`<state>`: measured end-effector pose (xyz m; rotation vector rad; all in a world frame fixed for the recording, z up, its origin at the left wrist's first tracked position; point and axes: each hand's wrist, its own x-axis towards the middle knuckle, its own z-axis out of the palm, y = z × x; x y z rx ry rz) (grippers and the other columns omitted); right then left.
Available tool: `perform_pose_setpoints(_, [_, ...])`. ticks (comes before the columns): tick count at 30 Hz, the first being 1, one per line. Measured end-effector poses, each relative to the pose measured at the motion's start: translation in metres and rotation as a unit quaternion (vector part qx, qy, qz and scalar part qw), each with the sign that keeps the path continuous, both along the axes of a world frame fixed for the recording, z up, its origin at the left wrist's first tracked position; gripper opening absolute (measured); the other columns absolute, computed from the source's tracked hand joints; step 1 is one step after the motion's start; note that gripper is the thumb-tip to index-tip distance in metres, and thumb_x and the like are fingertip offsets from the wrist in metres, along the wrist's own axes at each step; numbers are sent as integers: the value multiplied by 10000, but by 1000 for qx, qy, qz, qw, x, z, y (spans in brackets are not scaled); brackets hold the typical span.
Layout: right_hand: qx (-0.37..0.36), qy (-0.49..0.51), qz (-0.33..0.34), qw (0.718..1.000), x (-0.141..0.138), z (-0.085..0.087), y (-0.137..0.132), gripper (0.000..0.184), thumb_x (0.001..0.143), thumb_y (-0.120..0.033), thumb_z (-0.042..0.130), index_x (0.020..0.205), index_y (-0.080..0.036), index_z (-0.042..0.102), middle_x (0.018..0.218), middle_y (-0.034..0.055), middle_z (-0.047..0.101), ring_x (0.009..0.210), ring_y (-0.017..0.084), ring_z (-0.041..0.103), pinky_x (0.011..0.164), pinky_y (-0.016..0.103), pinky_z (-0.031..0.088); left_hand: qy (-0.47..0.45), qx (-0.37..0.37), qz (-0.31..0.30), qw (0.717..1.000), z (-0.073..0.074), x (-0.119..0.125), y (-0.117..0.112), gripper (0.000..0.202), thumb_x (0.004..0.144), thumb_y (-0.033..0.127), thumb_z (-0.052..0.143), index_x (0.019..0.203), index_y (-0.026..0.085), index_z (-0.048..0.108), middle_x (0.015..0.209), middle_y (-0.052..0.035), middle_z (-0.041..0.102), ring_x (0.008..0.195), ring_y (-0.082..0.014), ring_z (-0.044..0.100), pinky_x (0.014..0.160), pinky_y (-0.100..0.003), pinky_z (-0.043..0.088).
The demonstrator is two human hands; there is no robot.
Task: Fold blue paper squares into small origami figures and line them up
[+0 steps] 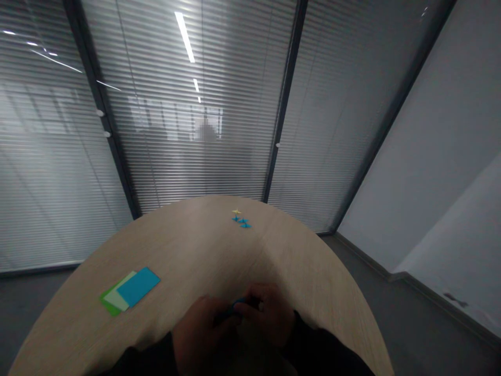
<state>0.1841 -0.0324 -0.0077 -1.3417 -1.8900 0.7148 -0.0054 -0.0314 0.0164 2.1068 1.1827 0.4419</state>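
Note:
Close to the near side of the table, my left hand [205, 328] and my right hand [270, 313] meet with fingers closed. Between their fingertips they pinch a small folded piece of blue paper [238, 301]. Most of that piece is hidden by the fingers and the dim light, so its shape cannot be made out. Farther off stand several small folded paper figures with pointed wings: a yellow paper figure [236, 211] and, grouped just in front of it, blue paper figures [245, 225].
To the left on the round wooden table [188, 245] lie overlapping paper sheets: a blue sheet [140, 286] on top, a pale green sheet [116, 300] and a brighter green sheet [113, 309] beneath. Glass panels with blinds [203, 172] rise behind the table; a white wall [442, 130] is at right.

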Motion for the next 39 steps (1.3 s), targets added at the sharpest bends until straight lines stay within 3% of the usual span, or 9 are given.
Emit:
perform_pose_setpoints(7, [3,48,17,999,-2,-1,0,280,828,-388,651,674,-154,669,600,-4,577,575,125,519,549,234,359,-23,-39,5,999,-7,2,1,326,888,349,493,861,169,763,787,-46,771,738,-203,688,646,-248,468])
perform_pose_setpoints(13, [-35,77,-14,996,-5,-5,0,265,815,-388,677,688,-156,657,585,-25,547,564,115,494,536,225,350,-81,-56,47,994,-8,4,2,455,910,498,459,847,155,751,778,-65,762,738,-212,692,672,-267,488])
perform_pose_setpoints(20, [-36,68,-35,996,-4,-2,1,280,803,-372,666,628,-156,627,541,-36,481,543,109,446,524,231,312,-77,-57,23,995,-13,1,3,357,900,432,494,880,181,748,806,-49,761,773,-206,675,701,-265,483])
perform_pose_setpoints(27, [-111,140,-22,984,-9,-6,-4,248,809,-397,663,744,-158,681,644,7,630,615,137,554,562,231,384,-106,-49,48,992,-11,4,1,390,917,452,469,921,181,750,793,-52,757,770,-215,676,710,-276,491])
perform_pose_setpoints(30, [-120,159,-36,979,-12,-2,-6,207,805,-339,659,697,-163,676,618,-6,614,604,134,555,558,228,382,-112,-38,41,992,-9,5,1,375,913,449,479,939,191,750,791,-45,761,779,-212,680,707,-268,491])
perform_pose_setpoints(36, [-107,110,-95,984,-13,4,-5,272,818,-349,635,620,-163,621,544,-18,561,532,116,514,522,227,349,-73,-26,31,997,-11,4,3,360,909,391,465,891,174,751,762,-52,756,718,-200,679,654,-256,479])
perform_pose_setpoints(39, [-84,98,-79,988,-13,0,-3,288,835,-388,617,651,-166,622,557,-23,541,544,117,503,518,226,340,-72,-18,38,997,-11,3,2,351,907,391,470,936,188,754,838,-56,767,784,-212,675,703,-267,487])
